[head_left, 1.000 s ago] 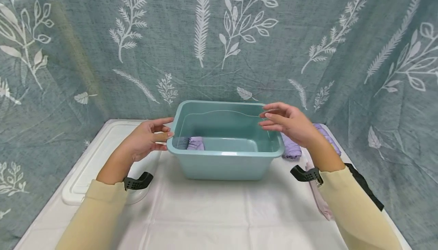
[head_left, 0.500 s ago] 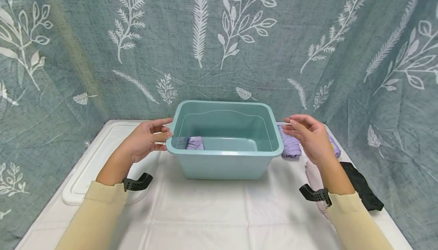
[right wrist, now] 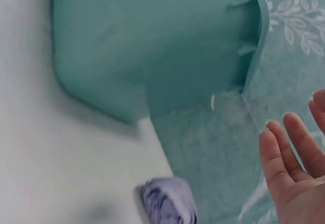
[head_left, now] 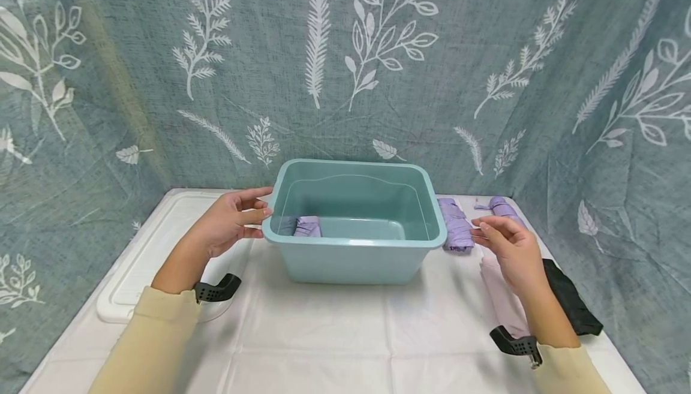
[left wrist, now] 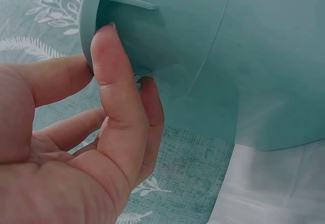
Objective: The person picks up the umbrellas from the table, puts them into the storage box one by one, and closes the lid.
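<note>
A teal plastic bin (head_left: 351, 262) stands at the back middle of the table, long side facing me. My left hand (head_left: 232, 220) grips its left rim, thumb over the edge and fingers beneath; the left wrist view shows fingertips (left wrist: 109, 46) against the outer wall under the lip. Inside the bin's left end lies a small lilac cloth roll (head_left: 308, 226) beside a darker grey patch. To the right of the bin, my right hand (head_left: 510, 247) hovers with fingers loosely bent and nothing in them. Near its fingertips lies a rolled purple cloth (head_left: 456, 226), also in the right wrist view (right wrist: 170, 201).
Another purple roll (head_left: 502, 207) lies farther back right. A pale pink folded cloth (head_left: 499, 292) and a black folded cloth (head_left: 574, 304) lie under and beside the right forearm. A white lid (head_left: 146, 262) lies flat at the left. A patterned curtain (head_left: 345, 82) hangs behind.
My right hand has moved from the bin's right rim rightward and down toward me, uncovering the purple rolls. My left hand has stayed on the left rim; the bin has hardly moved.
</note>
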A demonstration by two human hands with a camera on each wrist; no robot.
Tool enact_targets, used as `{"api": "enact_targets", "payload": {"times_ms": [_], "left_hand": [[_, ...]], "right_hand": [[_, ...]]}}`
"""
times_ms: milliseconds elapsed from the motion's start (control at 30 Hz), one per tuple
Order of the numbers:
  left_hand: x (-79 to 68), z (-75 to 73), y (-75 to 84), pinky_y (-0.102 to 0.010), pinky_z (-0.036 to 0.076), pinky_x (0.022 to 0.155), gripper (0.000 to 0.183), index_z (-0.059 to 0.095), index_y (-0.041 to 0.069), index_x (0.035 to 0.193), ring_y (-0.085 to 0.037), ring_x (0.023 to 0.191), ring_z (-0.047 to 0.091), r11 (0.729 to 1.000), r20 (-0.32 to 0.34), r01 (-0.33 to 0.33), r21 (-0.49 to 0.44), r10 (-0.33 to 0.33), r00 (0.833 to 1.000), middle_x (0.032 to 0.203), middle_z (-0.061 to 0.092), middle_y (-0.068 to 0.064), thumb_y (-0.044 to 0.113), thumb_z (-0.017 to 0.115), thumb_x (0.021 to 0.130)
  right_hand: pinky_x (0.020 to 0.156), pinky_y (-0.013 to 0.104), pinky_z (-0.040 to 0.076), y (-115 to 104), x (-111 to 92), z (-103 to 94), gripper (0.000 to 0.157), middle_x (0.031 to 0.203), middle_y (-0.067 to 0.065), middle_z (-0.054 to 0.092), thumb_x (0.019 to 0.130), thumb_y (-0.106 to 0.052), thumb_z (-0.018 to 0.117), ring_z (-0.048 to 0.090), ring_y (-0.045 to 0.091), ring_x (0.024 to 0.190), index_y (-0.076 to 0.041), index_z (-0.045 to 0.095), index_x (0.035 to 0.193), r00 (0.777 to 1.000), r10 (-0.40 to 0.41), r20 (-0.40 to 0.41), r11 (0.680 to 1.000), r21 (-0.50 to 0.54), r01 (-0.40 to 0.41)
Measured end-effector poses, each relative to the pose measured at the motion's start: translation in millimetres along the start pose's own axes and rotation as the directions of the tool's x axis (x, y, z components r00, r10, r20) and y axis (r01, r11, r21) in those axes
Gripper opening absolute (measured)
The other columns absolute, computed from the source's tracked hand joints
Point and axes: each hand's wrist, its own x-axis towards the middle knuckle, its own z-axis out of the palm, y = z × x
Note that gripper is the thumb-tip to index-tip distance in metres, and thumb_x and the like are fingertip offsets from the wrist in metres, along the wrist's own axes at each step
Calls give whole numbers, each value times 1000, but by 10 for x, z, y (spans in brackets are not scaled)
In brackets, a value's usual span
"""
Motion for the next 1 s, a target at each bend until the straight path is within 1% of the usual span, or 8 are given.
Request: {"api": "enact_targets", "payload": {"times_ms": [200,400,467,633,700,867,933,1000], "left_hand": [[0,-13,-12,-28,62,75,68,31,9,162,-9,88,69,1000,0,2,-1,-2,1000,112,54,-2,14,64,103],[-4,-19,-5,-28,62,76,67,32,10,162,-9,90,68,1000,-3,0,4,0,1000,114,53,-3,15,64,103],[-3,-16,-3,-28,62,76,67,32,10,162,-9,90,68,1000,-4,0,2,0,1000,115,52,-4,14,64,103],[4,-3,-7,-29,62,75,66,32,9,161,-9,88,68,1000,0,-9,2,9,1000,115,52,-5,14,63,103],[2,-4,-12,-29,62,75,66,32,9,162,-9,88,67,1000,1,-11,5,11,1000,115,52,-5,14,62,103],[-11,-11,-10,-29,62,75,65,32,9,162,-9,88,67,1000,-4,-4,9,4,1000,115,53,-5,12,61,104],[-11,-11,-2,-29,62,75,66,32,9,162,-9,88,67,1000,-6,-2,11,2,1000,115,52,-5,13,62,104],[-9,-12,4,-28,61,75,66,31,9,162,-9,88,66,1000,-7,-1,13,1,1000,116,52,-6,13,62,103]], "right_hand": [[83,27,62,79,-160,-165,17,104,-3,77,100,-5,65,77,11,93,3,70,114,999,18,-36,999,-36,-19],[82,25,62,130,-307,-311,20,104,-8,77,99,-9,69,77,9,91,2,70,116,995,78,-67,990,-112,-85],[82,24,62,134,-355,-362,24,104,-9,77,98,-12,70,76,8,91,3,69,117,991,102,-87,982,-150,-114],[80,19,60,106,-465,-468,32,104,-13,75,98,-20,71,74,4,92,3,67,121,981,140,-135,944,-282,-173],[80,17,60,101,-501,-500,33,104,-14,74,99,-21,70,73,3,92,2,67,122,978,155,-140,939,-288,-190],[80,16,59,130,-576,-568,26,104,-16,73,98,-17,71,71,0,93,-2,70,119,970,192,-148,949,-224,-222],[79,15,59,150,-612,-594,24,103,-17,72,97,-17,73,70,-1,93,-4,72,117,965,207,-160,942,-236,-241],[79,15,58,172,-651,-619,27,103,-17,72,97,-16,73,69,-2,93,-1,71,119,960,223,-172,934,-245,-261]]}}
